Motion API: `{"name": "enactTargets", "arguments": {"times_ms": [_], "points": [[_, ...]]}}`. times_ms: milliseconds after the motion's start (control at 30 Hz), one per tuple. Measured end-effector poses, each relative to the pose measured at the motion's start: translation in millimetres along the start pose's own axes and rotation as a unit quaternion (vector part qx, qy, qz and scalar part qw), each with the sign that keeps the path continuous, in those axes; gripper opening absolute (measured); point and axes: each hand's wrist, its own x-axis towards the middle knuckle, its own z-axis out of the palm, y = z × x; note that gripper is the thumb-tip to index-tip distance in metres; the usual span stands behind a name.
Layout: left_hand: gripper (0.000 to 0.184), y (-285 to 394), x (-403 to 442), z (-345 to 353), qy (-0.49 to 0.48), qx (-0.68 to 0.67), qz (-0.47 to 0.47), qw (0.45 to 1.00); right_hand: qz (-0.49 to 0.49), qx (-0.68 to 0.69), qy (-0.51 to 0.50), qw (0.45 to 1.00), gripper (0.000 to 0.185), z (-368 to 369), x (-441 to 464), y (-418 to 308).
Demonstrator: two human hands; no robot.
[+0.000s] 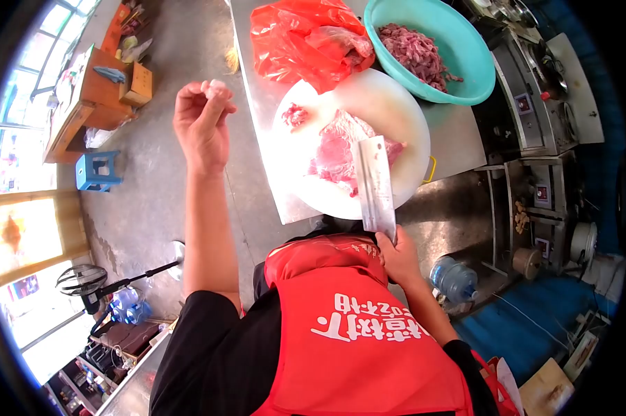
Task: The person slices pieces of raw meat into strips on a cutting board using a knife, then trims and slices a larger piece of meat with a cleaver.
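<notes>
My left hand [203, 128] is raised off to the left of the metal table, its fingers pinched on a small whitish scrap of fat or meat [218, 86]. In my right hand [402, 258] is the handle of a cleaver [374, 182]; its broad blade lies over the right part of a raw slab of meat [337, 154]. The slab rests on a round white cutting board [413, 156]. A little heap of red meat trimmings [294, 116] sits near the board's upper left edge.
Behind the board, a red plastic bag [285, 41] holds more meat, beside a turquoise basin [476, 73] with cut meat strips [413, 55]. A blue stool [97, 172] and standing fan [91, 286] are at left. A water bottle [454, 277] stands on the floor at right.
</notes>
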Motion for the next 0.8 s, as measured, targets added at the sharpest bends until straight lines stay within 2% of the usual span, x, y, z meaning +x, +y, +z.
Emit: {"name": "enactTargets", "arguments": {"times_ms": [33,67,100,133,167,200,233,300,367,433,500,533,600,633,700,767,800], "points": [[0.014,-14.9,6.4,3.4,-0.032,-0.026,0.010,0.999,-0.002,0.000,0.004,1.000,0.023,-3.3,-1.1,-3.5],[0.014,-34.0,12.6,6.0,-0.064,-0.050,0.020,0.996,0.006,0.060,0.008,0.998,0.020,-5.4,-2.2,-6.6],[0.011,-69.8,15.5,5.2,-0.084,0.015,-0.017,0.996,0.014,0.122,0.011,0.992,0.017,-6.5,-4.6,-8.7],[0.024,-123.4,20.3,-12.5,-0.109,0.156,-0.102,0.976,0.014,0.124,0.012,0.992,0.017,-6.3,-9.5,-9.9],[0.044,-164.4,12.0,-27.8,-0.112,0.564,-0.168,0.801,0.010,0.124,0.017,0.992,0.017,-6.2,-13.6,-11.7],[0.052,-170.4,-6.2,-29.1,-0.118,0.564,-0.186,0.796,0.002,0.124,0.024,0.992,0.018,-8.6,-14.1,-14.3],[0.045,-185.2,-16.5,-34.5,-0.085,0.553,-0.114,0.821,-0.009,0.127,0.036,0.991,0.018,-12.0,-9.7,-17.1],[0.047,-178.9,-23.6,-36.5,-0.060,0.587,-0.114,0.799,-0.003,0.157,0.038,0.987,0.019,-13.5,-17.5,-12.2],[0.040,-175.1,-27.3,-37.4,-0.019,0.478,-0.162,0.863,-0.002,0.169,0.060,0.984,0.018,-14.3,-24.0,-9.3],[0.040,-173.7,-16.8,-53.5,-0.037,0.474,-0.158,0.866,-0.002,0.177,0.064,0.982,0.019,-16.6,-23.5,-2.3],[0.037,-177.6,-8.5,-68.9,0.013,0.466,-0.150,0.872,0.003,0.181,0.068,0.981,0.019,-21.1,-25.3,3.3],[0.037,-169.4,-9.7,-57.6,0.009,0.464,-0.152,0.873,0.008,0.174,0.072,0.982,0.019,-24.5,-26.7,4.8],[0.036,-151.5,-13.5,-41.9,0.066,0.485,-0.082,0.868,0.015,0.163,0.079,0.983,0.019,-31.2,-28.9,8.3],[0.036,-153.4,-18.7,-37.0,0.068,0.483,-0.085,0.869,0.027,0.148,0.088,0.985,0.018,-34.0,-28.0,10.1],[0.030,-161.1,-35.7,-16.4,-0.055,0.508,-0.083,0.856,0.039,0.128,0.097,0.986,0.017,-39.1,-27.0,13.3],[0.032,-166.7,-69.3,13.6,-0.136,0.444,-0.095,0.881,0.047,0.131,0.095,0.986,0.018,-44.3,-25.3,15.0],[0.029,-178.2,-88.6,19.3,-0.192,0.457,0.008,0.868,0.045,0.127,0.096,0.986,0.018,-46.6,-24.6,13.6]]}}
